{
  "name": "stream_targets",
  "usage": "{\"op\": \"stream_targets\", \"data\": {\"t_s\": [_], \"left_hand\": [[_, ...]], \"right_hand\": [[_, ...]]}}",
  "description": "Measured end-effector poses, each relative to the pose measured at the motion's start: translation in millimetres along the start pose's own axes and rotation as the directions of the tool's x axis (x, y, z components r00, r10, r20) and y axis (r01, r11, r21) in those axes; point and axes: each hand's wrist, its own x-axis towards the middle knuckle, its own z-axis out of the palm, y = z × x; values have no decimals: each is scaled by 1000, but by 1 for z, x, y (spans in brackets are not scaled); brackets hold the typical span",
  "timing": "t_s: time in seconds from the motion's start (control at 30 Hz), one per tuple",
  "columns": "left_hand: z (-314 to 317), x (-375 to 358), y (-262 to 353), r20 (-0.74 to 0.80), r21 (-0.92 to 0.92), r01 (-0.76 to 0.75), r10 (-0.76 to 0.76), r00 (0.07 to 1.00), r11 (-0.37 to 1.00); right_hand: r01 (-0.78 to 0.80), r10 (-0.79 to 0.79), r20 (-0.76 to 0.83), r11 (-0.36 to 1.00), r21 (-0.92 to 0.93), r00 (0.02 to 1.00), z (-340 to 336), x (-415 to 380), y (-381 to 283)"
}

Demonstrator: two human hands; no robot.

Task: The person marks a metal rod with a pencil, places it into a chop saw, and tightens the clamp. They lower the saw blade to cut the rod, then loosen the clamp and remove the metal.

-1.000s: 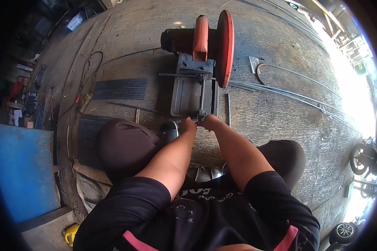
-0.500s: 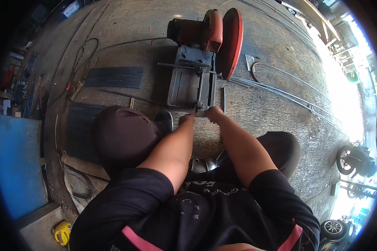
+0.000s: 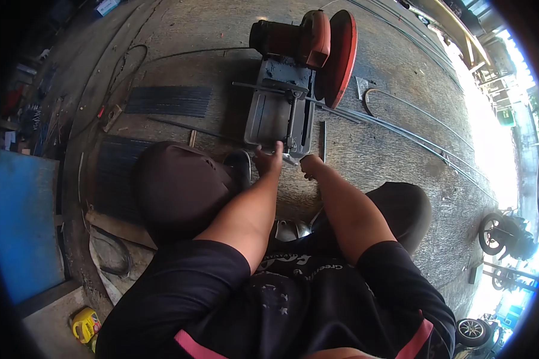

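Note:
A red and black cut-off saw (image 3: 290,42) with a large red disc guard (image 3: 340,60) stands on the floor ahead. Its grey base (image 3: 268,116) carries a screw clamp (image 3: 293,119), and a thin metal rod (image 3: 251,86) lies across it. At the base's near edge is my left hand (image 3: 270,159), fingers spread, beside the clamp's crank end (image 3: 290,159). My right hand (image 3: 311,166) is just right of that crank end, fingers curled; whatever they hold, if anything, is hidden.
Long metal rods (image 3: 401,135) run rightward over the floor. Dark strips (image 3: 167,100) lie left of the saw, near its cable (image 3: 188,52). A blue panel (image 3: 21,221) and a yellow container (image 3: 85,325) are at the left; a motorcycle (image 3: 509,236) stands at the right.
My left hand has opened and shifted up slightly at the crank end. The saw appears a little further right and higher as the view moved.

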Motion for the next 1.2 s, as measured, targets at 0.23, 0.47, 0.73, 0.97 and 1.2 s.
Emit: {"op": "stream_targets", "data": {"t_s": [0.23,0.47,0.73,0.97,1.2], "left_hand": [[15,59,-64,-10,-228,571,-588,809,789],[2,-5,1,230,45,-301,283,931,952],[-15,-18,17,312,338,-503,410,857,796],[-11,34,-8,-174,-567,253,-414,893,784],[6,3,-3,-58,138,-383,394,917,913]], "right_hand": [[-168,168,23,949,267,985,-19,-15,1],[-254,247,61,935,249,967,-39,-63,-23],[-256,280,-31,913,318,960,-46,-72,-20],[-275,298,-26,910,310,954,-40,-67,-16],[-271,251,103,890,366,962,-78,-102,-31]]}}
